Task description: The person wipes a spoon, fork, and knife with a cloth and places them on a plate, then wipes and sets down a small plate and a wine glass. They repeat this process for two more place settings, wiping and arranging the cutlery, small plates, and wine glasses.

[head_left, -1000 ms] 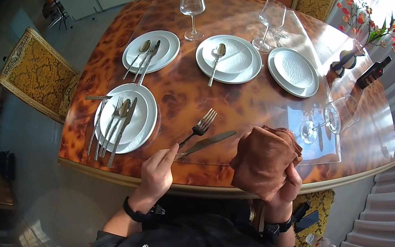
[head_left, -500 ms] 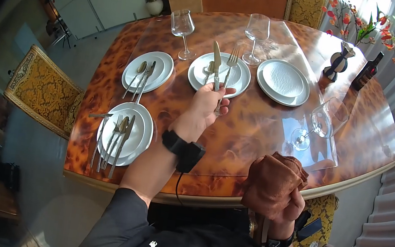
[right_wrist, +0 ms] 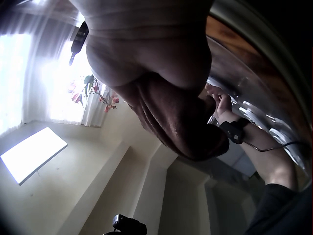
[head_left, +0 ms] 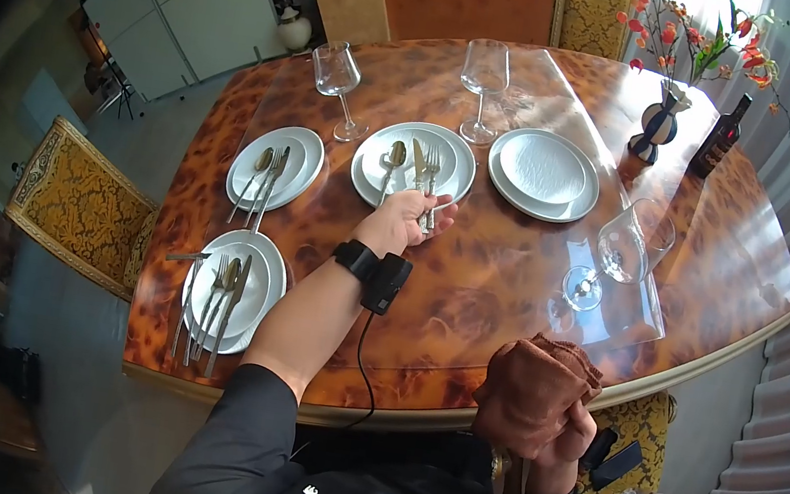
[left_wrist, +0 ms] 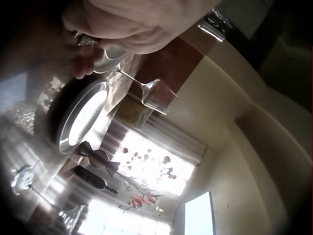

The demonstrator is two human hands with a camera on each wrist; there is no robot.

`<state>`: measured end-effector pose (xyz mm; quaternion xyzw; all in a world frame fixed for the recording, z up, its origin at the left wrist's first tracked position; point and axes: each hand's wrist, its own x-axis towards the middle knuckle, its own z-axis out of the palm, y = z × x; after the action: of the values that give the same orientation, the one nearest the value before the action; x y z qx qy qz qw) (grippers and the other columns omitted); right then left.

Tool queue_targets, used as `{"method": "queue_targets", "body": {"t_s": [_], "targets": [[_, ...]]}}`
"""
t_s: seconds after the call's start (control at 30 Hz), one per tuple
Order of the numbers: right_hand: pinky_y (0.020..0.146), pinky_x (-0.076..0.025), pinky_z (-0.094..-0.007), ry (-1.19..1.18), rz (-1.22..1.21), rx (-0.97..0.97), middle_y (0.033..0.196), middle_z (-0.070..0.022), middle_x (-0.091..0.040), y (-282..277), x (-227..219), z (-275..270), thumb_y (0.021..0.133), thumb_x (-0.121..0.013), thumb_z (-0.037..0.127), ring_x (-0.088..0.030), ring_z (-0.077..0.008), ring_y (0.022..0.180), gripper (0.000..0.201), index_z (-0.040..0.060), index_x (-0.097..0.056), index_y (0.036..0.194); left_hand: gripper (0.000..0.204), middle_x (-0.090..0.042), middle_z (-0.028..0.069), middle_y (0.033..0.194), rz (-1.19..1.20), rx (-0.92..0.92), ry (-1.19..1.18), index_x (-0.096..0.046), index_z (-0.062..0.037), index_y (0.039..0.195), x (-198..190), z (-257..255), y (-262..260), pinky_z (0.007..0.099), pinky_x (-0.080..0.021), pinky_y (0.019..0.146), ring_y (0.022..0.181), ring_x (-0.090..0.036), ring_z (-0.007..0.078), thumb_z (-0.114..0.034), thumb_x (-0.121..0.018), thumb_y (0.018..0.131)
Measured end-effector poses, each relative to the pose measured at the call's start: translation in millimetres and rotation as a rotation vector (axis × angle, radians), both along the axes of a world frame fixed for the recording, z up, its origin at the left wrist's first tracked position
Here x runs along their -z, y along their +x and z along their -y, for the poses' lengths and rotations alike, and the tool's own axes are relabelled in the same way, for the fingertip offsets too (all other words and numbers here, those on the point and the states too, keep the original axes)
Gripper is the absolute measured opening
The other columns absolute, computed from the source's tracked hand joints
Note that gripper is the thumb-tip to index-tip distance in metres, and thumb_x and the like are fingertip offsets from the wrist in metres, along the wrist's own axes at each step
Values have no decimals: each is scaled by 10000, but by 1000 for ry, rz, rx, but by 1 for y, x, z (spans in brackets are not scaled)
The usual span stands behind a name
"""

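Note:
The left hand (head_left: 411,217) reaches to the near edge of the middle stacked plates (head_left: 461,192), pinching the handles of a knife (head_left: 419,157) and a fork (head_left: 433,163), whose upper parts lie over the small plate. A spoon (head_left: 394,158) rests on that plate to their left. Near the table's front edge the right hand (head_left: 570,439) grips a folded brown cloth (head_left: 533,390), held up off the table. In the right wrist view the cloth (right_wrist: 171,122) hangs dark beyond the palm. The left wrist view shows the left hand (left_wrist: 127,24) close up, its fingertips blurred.
Cutlery lies on two plate stacks at the left (head_left: 305,147) (head_left: 275,276); another stack (head_left: 574,210) holds none. Two wine glasses (head_left: 337,72) (head_left: 485,70) stand behind, and another (head_left: 633,242) is at the right. A vase (head_left: 656,127) and bottle (head_left: 721,141) stand far right.
The left hand first moved forward from the front edge with the knife and fork, then lowered them onto the middle plates. The right hand still holds the cloth near the front edge.

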<state>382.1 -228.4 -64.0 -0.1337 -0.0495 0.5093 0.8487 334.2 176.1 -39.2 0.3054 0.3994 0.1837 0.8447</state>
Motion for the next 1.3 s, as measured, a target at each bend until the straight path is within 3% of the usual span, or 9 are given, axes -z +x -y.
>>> {"method": "queue_targets", "body": {"t_s": [0.3, 0.6, 0.9, 1.0, 1.3], "targets": [[1062, -407, -521, 15, -8, -5, 1338, -207, -540, -1, -3, -9, 890, -563, 191, -531, -364, 1226, 511, -10, -467, 1350, 162, -546, 241, 1144, 147, 13, -6, -445, 86, 1108, 3, -7, -7, 438, -574, 849, 1054, -617, 337, 48, -395, 958], [1057, -412, -534, -7, -21, -23, 1343, -209, -535, -3, -3, -13, 884, -564, 186, -531, -370, 1226, 517, -2, -459, 1354, 181, -542, 287, 1147, -86, 22, 212, -400, 40, 1069, -24, -4, -17, 482, -579, 842, 1039, -629, 393, 92, -358, 901], [1055, -416, -532, -28, -43, -26, 1350, -209, -531, -6, 2, -13, 891, -549, 177, -530, -369, 1229, 507, -3, -458, 1356, 266, -541, 247, 1107, -205, -40, 341, -386, -15, 1110, -20, -7, -17, 475, -572, 787, 980, -641, 336, 100, -407, 872], [1056, -413, -533, -36, -47, -18, 1354, -209, -526, -6, 2, -13, 891, -551, 179, -525, -369, 1235, 510, -2, -457, 1359, 344, -539, 174, 1051, -211, -56, 302, -399, -87, 1157, -15, -11, -17, 498, -550, 766, 928, -627, 310, 80, -425, 857], [1056, -413, -534, -29, -79, -80, 1365, -209, -516, -4, 4, -15, 884, -559, 182, -517, -374, 1241, 537, -4, -437, 1373, 314, -542, 139, 1009, -170, -46, 304, -438, -92, 1143, -10, -1, -33, 487, -510, 770, 888, -584, 263, 54, -446, 865]]}}
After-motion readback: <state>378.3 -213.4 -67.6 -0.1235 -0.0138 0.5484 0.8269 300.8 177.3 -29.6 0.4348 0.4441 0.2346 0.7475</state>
